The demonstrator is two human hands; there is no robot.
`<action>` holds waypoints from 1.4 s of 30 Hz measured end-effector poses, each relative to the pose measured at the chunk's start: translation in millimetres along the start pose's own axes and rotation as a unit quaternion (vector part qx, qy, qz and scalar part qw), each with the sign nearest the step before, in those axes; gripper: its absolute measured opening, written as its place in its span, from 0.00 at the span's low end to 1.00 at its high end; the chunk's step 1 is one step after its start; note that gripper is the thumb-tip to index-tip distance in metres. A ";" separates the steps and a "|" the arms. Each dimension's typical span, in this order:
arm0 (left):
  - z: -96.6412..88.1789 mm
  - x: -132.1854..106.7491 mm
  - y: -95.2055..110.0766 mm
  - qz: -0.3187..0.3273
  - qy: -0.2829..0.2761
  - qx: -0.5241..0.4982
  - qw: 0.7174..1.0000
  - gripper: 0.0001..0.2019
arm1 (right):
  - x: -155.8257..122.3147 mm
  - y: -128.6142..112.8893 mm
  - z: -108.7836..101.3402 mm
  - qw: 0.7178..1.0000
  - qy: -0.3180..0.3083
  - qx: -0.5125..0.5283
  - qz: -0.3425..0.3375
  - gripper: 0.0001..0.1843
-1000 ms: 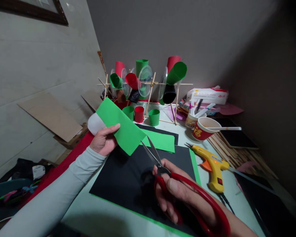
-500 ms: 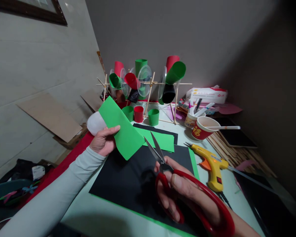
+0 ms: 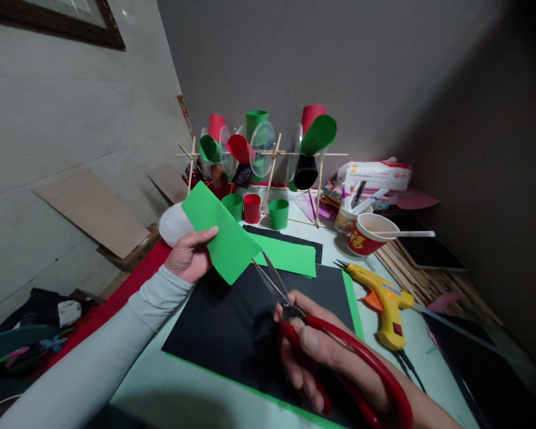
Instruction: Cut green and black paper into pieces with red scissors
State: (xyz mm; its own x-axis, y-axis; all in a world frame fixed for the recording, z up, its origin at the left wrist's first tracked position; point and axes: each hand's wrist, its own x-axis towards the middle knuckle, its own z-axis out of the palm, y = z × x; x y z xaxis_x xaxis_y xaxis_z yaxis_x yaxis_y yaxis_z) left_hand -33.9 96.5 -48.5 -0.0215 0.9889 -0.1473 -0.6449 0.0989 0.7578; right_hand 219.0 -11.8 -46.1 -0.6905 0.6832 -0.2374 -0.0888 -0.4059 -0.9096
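My left hand (image 3: 188,256) pinches a green paper sheet (image 3: 218,230) by its lower left edge and holds it tilted above the table. My right hand (image 3: 315,351) grips red-handled scissors (image 3: 335,351), fingers through the loops. The steel blades (image 3: 270,279) are slightly apart and their tips meet the sheet's right edge. Below lies a black sheet (image 3: 232,333) on a larger green one.
A yellow glue gun (image 3: 386,301) lies to the right. A red paper cup (image 3: 366,233) and a cup of markers (image 3: 346,217) stand behind it. At the back a stick frame carries red, green and black paper cups (image 3: 261,149). Another green sheet (image 3: 290,255) lies flat.
The scissor blades opened wider and drew back to the right half a second ago; now they have narrowed and moved left to the green sheet's edge. My left hand barely moved.
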 end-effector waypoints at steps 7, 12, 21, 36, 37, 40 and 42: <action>0.8 0.1 0.6 -0.012 0.018 -0.007 1.000 0.22 | 0.5 2.5 1.4 1.000 -0.008 0.006 0.001 0.26; 1.2 -0.4 -1.1 -0.009 0.010 -0.004 1.000 0.23 | 0.2 -0.1 2.5 1.000 -0.008 0.013 0.005 0.26; 3.6 -9.3 -4.5 -0.010 -0.046 0.065 0.997 0.31 | 1.2 2.4 1.1 1.000 -0.013 -0.003 -0.023 0.25; 6.6 -21.5 -15.0 -0.028 -0.133 0.167 0.977 0.15 | 3.5 -0.7 4.0 0.999 0.027 -0.006 -0.018 0.32; 7.0 -22.0 -15.6 -0.031 -0.131 0.167 0.977 0.15 | 4.0 -0.3 3.9 0.999 0.026 -0.006 -0.020 0.32; 7.9 -23.3 -17.3 -0.037 -0.123 0.160 0.979 0.16 | 6.4 1.2 3.2 0.999 0.034 -0.007 -0.030 0.33; 8.1 -24.2 -19.2 -0.043 -0.117 0.155 0.980 0.16 | 8.4 2.6 2.1 0.999 0.037 -0.012 -0.036 0.33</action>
State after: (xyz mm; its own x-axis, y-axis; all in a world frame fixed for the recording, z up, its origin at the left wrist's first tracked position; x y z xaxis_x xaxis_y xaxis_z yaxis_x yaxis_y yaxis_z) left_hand -14.8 71.5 -54.4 0.2219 0.9701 -0.0978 -0.3735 0.1772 0.9105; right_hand 211.5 -8.4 -49.8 -0.6282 0.7531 -0.1954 -0.1180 -0.3404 -0.9328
